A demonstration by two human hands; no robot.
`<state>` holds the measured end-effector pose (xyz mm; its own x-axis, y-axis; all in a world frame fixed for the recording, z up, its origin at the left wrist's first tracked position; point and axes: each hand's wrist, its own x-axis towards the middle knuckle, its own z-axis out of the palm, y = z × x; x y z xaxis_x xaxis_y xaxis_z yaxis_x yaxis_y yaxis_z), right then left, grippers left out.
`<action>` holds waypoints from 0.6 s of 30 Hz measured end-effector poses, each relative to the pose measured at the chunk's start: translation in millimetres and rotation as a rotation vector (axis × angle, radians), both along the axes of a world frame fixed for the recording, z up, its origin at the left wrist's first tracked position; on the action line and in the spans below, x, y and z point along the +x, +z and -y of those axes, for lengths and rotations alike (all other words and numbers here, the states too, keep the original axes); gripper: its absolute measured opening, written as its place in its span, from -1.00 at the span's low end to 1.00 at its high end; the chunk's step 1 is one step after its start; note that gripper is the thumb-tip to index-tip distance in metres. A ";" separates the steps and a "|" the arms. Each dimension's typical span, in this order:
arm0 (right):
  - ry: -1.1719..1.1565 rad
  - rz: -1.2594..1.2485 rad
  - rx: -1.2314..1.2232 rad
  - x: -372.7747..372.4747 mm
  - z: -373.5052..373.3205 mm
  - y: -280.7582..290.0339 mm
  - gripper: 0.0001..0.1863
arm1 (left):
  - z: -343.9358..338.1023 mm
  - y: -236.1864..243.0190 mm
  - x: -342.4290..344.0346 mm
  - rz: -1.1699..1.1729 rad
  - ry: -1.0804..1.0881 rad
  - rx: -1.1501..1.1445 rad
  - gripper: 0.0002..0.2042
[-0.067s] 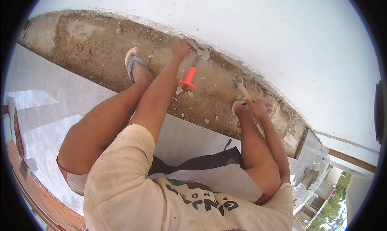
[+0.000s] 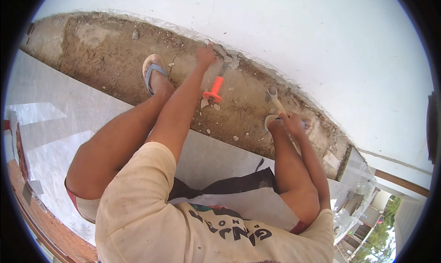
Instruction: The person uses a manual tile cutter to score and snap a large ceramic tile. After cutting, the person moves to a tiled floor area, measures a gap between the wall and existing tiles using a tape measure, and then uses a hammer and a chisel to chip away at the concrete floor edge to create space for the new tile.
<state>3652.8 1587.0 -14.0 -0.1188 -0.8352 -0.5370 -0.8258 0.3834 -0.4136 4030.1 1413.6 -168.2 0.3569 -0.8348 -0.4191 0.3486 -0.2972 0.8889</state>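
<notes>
Light: bright, even daylight; no harsh glare.
Brightest area: broad white plastered wall (image 2: 321,42), near washed out.
Shadows: soft, short, under the bent legs on the pale grey tiled floor (image 2: 55,139).
Distortion: strong fisheye; straight edges bow near the rim.
Border: black circular vignette.
Focus: centre sharp; edges slightly soft.

packages: none | labels: none | signs: none | screens: none in view
</notes>
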 end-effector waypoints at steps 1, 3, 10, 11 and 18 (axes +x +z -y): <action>-0.011 -0.028 0.005 -3.3 0.6 -6.0 -0.57 | 2.0 -1.0 1.9 0.065 -0.040 -0.030 -0.56; -0.040 -0.084 0.024 -10.1 -1.9 -16.2 -0.56 | 3.6 -0.3 4.1 0.194 -0.128 -0.082 -0.56; 0.087 -0.087 -0.004 -2.5 3.4 -19.6 -0.51 | -12.3 -3.4 14.3 0.365 -0.135 0.023 -0.57; 0.091 -0.109 0.001 -13.2 -1.8 -18.8 -0.51 | -25.9 3.3 -3.0 0.298 -0.111 0.009 -0.58; 0.158 -0.178 0.030 -9.1 5.2 -24.0 -0.49 | -24.6 10.2 4.5 -0.077 0.021 0.078 -0.67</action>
